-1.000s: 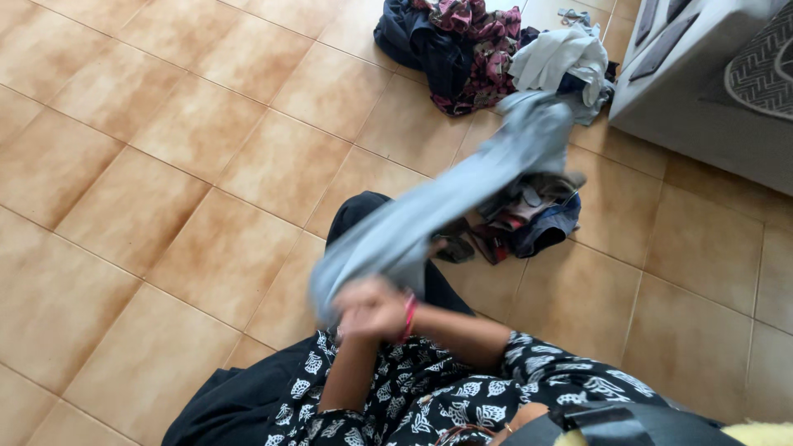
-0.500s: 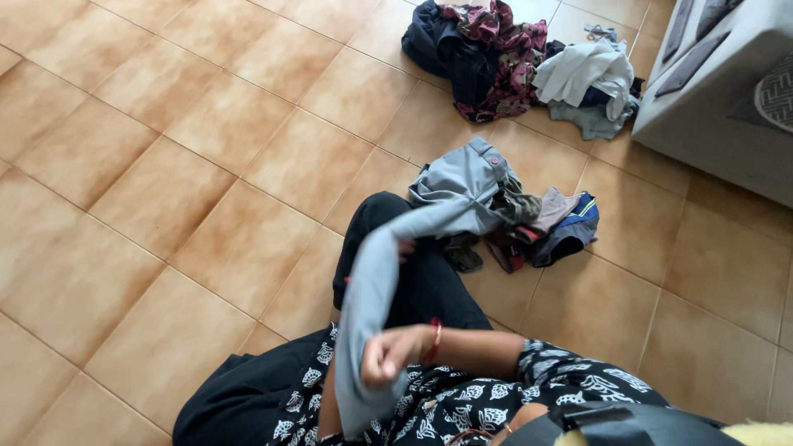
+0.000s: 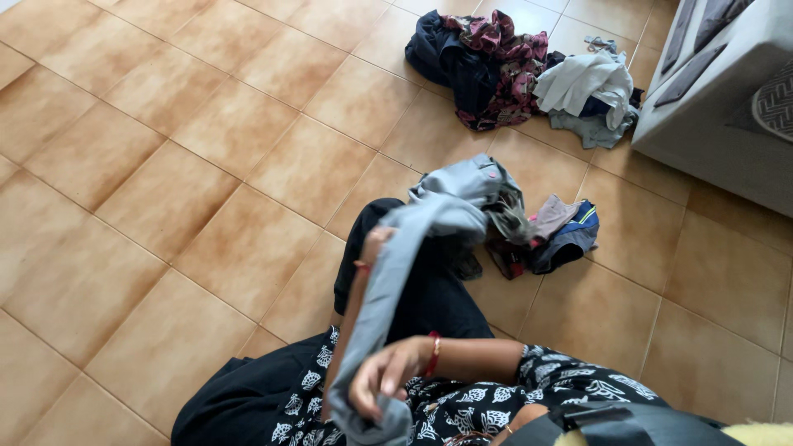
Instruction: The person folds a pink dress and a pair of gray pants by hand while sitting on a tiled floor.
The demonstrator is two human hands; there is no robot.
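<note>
I sit on the tiled floor with a long grey garment [image 3: 395,272] stretched from my lap to a small pile ahead. My right hand [image 3: 382,378], with a red bangle at the wrist, grips the near end of the grey garment close to my body. My left hand [image 3: 373,245] is stretched forward under the cloth and holds it further along; only the fingers and forearm show. The garment's far end [image 3: 462,188] lies bunched on the floor beside my dark-trousered leg [image 3: 429,289].
A small heap of mixed clothes [image 3: 549,235] lies just right of the garment's far end. A larger pile of dark, patterned and pale clothes [image 3: 520,70] sits further away. A grey appliance [image 3: 727,99] stands at the upper right. Tan floor tiles [image 3: 165,182] spread to the left.
The grey garment swung down from the air onto the floor. My left hand has slid forward along it while my right hand drew the near end toward my body.
</note>
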